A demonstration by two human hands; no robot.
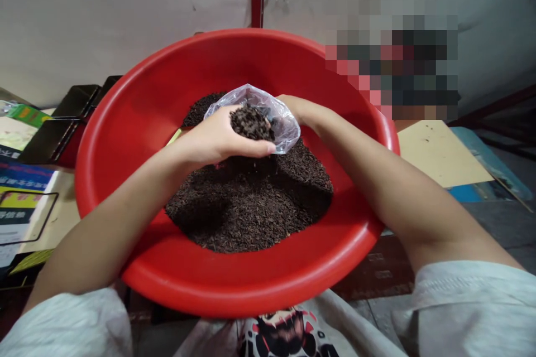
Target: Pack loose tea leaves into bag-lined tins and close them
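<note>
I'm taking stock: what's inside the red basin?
Dark grainy material and part of something yellow; the left hand and plastic bag cover whatever lies behind them.

We wear a pale grey shirt (355, 326), its cloth loose and creased along the bottom of the frame. Our left sleeve (71, 323) fills the lower left corner and our right sleeve (473, 312) the lower right, where stitching runs close to the hem. Both leave our forearms (134, 212) bare, as are our left hand (220, 134) and right hand (293, 105) near the middle. At bottom centre our shirt front bears a bold print (287, 334) in black, white and pinkish red.
</note>
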